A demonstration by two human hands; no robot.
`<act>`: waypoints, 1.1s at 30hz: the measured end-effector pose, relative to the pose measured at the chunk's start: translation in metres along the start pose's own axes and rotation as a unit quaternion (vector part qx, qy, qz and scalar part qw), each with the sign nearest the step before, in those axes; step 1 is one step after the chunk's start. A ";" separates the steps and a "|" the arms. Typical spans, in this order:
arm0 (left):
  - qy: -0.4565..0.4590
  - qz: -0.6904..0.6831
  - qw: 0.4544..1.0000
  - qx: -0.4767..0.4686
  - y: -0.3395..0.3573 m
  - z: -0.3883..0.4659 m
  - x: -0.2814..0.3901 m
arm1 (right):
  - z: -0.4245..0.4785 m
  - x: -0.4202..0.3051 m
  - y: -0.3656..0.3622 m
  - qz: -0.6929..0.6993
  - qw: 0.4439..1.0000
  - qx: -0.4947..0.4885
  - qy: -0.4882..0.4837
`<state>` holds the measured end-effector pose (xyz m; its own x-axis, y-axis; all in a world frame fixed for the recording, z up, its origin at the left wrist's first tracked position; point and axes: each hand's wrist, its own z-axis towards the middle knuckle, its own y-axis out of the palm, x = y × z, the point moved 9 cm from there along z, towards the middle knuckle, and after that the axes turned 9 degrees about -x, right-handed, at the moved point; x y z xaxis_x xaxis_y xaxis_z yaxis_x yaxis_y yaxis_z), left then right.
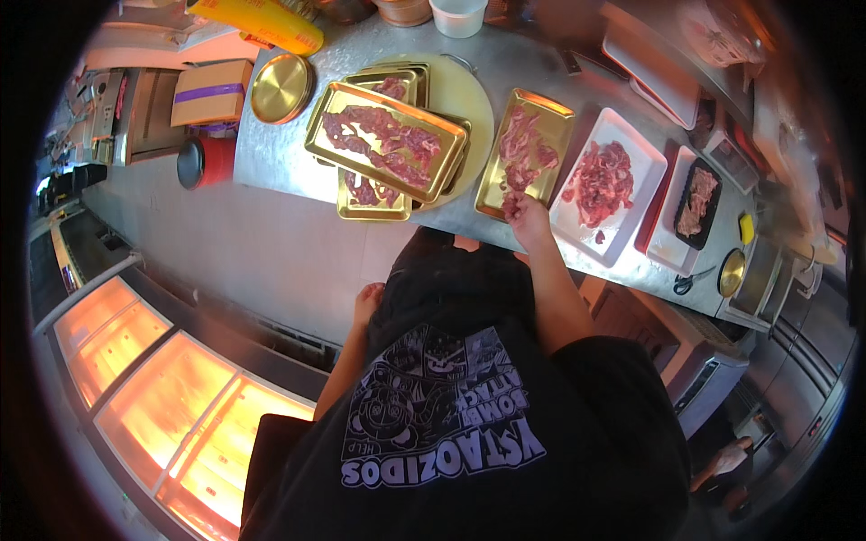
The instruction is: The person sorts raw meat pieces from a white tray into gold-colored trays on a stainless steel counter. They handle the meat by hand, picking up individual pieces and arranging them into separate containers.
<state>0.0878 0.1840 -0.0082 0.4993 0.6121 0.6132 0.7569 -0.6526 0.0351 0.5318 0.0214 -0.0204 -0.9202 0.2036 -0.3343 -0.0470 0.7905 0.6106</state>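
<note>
My right hand (pixel 525 220) is over the near end of a gold metal tray (pixel 488 193), its fingertips pinching the lower end of a row of thin raw meat slices (pixel 524 152). Right of it, a white tray (pixel 582 233) holds a loose pile of raw red meat (pixel 602 182). Left of it, stacked gold trays (pixel 325 150) carry spread-out meat slices (pixel 385 142) and rest on a round pale cutting board (pixel 477 101). Down beside my dark trousers hangs my left hand (pixel 369 302), away from the table; its fingers look curled and are partly hidden.
The steel worktable (pixel 281 159) also bears round gold plates (pixel 281 88), a black tray of meat (pixel 700 203), scissors (pixel 691 280) and a white tub (pixel 460 17). A carton (pixel 210 95) and red bin (pixel 213 162) stand left. Another person's forearm (pixel 727 460) shows lower right.
</note>
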 end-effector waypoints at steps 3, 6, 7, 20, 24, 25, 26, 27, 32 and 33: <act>-0.015 -0.014 1.000 0.009 0.004 -0.005 -0.001 | -0.007 -0.008 0.009 0.007 0.999 0.051 0.009; -0.016 -0.017 1.000 0.016 0.009 -0.011 0.003 | -0.006 -0.014 0.017 -0.102 0.994 0.035 0.017; -0.016 -0.017 0.999 0.022 0.012 -0.013 0.005 | -0.005 -0.014 0.018 -0.126 0.991 0.030 0.020; -0.014 -0.042 0.999 0.023 0.010 -0.002 -0.019 | -0.006 -0.012 0.054 -0.183 0.982 0.039 -0.022; -0.018 0.005 1.000 0.025 0.014 -0.006 -0.009 | -0.008 -0.027 0.010 -0.541 0.810 0.213 -0.078; -0.017 -0.005 0.999 0.028 0.015 -0.007 -0.007 | -0.008 -0.030 0.006 -0.562 0.795 0.216 -0.075; -0.015 -0.014 0.999 0.032 0.015 -0.007 -0.006 | -0.008 -0.034 0.001 -0.584 0.779 0.219 -0.073; -0.015 -0.025 0.999 0.036 0.016 -0.010 -0.009 | -0.013 -0.037 0.001 -0.606 0.761 0.221 -0.068; -0.011 -0.043 0.999 0.014 0.022 -0.010 -0.005 | -0.054 -0.067 0.075 -0.756 0.575 0.157 -0.271; -0.011 -0.039 0.999 0.018 0.020 -0.009 -0.006 | -0.052 -0.063 0.085 -0.776 0.565 0.107 -0.259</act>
<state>0.0958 0.1629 -0.0042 0.4469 0.6699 0.5929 0.8082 -0.5865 0.0534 0.5652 0.0454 0.0899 0.4052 -0.7328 -0.5467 -0.5426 0.2885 -0.7889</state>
